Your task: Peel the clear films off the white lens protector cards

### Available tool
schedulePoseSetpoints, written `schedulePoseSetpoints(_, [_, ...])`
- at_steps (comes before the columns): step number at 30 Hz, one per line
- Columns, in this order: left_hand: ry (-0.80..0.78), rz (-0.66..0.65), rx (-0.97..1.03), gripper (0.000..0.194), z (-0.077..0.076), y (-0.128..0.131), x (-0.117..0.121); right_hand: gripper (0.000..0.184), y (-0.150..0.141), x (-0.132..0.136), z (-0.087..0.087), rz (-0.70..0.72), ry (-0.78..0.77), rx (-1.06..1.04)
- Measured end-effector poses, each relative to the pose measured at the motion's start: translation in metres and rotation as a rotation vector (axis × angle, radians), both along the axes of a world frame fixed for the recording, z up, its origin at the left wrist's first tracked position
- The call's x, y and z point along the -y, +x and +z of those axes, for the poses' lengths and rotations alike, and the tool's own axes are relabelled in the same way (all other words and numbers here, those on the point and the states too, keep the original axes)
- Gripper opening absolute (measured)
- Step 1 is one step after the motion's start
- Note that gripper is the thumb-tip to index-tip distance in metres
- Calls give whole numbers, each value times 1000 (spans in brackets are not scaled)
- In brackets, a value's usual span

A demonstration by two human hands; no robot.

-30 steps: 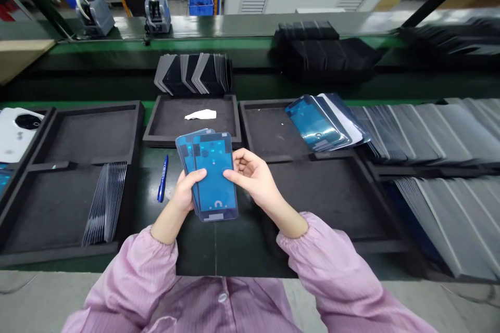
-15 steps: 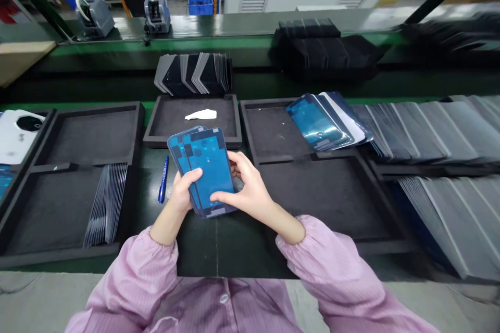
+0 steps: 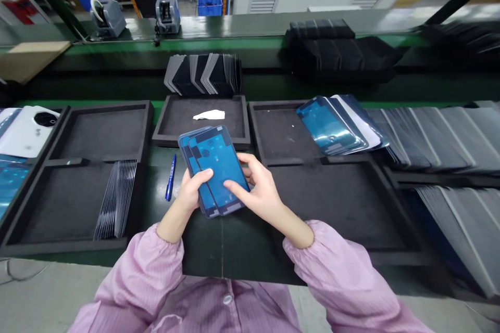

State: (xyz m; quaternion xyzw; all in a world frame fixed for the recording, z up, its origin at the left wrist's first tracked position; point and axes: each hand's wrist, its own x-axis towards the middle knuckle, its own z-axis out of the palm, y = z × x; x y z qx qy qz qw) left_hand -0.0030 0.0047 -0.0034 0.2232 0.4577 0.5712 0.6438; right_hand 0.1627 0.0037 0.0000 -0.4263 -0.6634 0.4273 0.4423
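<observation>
In front of me, a few overlapping phone back panels [image 3: 221, 166] with blue film and dark borders are held up, fanned slightly sideways. My left hand [image 3: 192, 190] grips their left edges, its thumb pressed on the blue face. On the right side, my right hand [image 3: 260, 184] pinches the top panel, thumb in front and fingers curled behind its edge. A blue pen [image 3: 171, 178] lies on the dark bench to the left of my left hand. Beyond the panels, a scrap of white paper [image 3: 210, 114] rests in a small black tray [image 3: 159, 132].
A black tray [image 3: 144, 130] at left holds a row of upright panels [image 3: 116, 200]. At right, a larger tray [image 3: 258, 148] carries blue and white panels [image 3: 332, 125], with many grey panels [image 3: 437, 135] beyond. Tape dispensers [image 3: 167, 14] stand on the back shelf.
The top panel has turned slightly, its lower end swinging right, and more of the panels beneath shows. The whole scene has shifted a little to the right in view.
</observation>
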Motion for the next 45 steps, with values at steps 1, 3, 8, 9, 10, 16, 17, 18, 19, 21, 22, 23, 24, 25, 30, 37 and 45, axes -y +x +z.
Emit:
schedulePoseSetpoints(1, [1, -11, -1, 55, 0, 0, 0, 36, 0, 0, 0, 7, -7, -16])
schedulePoseSetpoints(3, [11, -38, -7, 54, 0, 0, 0, 31, 1, -1, 2, -15, 25, -18])
schedulePoseSetpoints(8, [24, -71, -31, 51, -1, 0, 1, 19, 1, -4, 6, -129, 176, 41])
schedulePoseSetpoints(9, [24, -74, -30, 52, -1, 0, 1, 15, 1, -4, 6, -124, 171, 24])
schedulePoseSetpoints(10, [22, -77, -26, 53, -1, 0, 1, 14, 1, -4, 6, -115, 162, 2])
schedulePoseSetpoints(16, [-22, -81, -14, 57, -1, -1, 2, 19, 2, -1, 7, -81, 57, 28])
schedulePoseSetpoints(17, [-28, -85, -13, 57, 0, 0, 3, 20, 2, 0, 7, -75, 41, 40])
schedulePoseSetpoints(18, [-33, -89, -11, 57, 0, 0, 2, 18, 2, 0, 7, -67, 30, 40])
schedulePoseSetpoints(19, [-37, -96, -8, 58, 0, 0, 2, 16, 2, 0, 7, -60, 25, 28])
schedulePoseSetpoints(21, [-41, -115, -6, 60, 0, 0, 2, 12, 3, -1, 6, -43, 16, -5])
schedulePoseSetpoints(22, [-41, -125, -8, 60, 0, 1, 1, 13, 3, -2, 6, -37, 1, -12])
schedulePoseSetpoints(23, [-38, -132, -13, 61, 0, 1, 1, 19, 2, -3, 5, -35, -26, -12])
schedulePoseSetpoints(24, [-37, -139, -19, 61, 0, 1, 1, 27, 2, -4, 4, -37, -64, -11])
schedulePoseSetpoints(25, [-37, -145, -27, 60, -1, 1, 1, 36, 1, -4, 3, -39, -108, -13])
schedulePoseSetpoints(30, [-34, -146, -13, 62, -4, 0, 0, 45, -2, -10, -3, -124, -266, -250])
schedulePoseSetpoints(37, [25, -332, 155, 53, 4, -1, -2, 39, 10, -25, 3, -458, -459, -744])
schedulePoseSetpoints(45, [-35, 27, 9, 47, 1, 4, -6, 45, 1, -15, 11, -230, -572, -757])
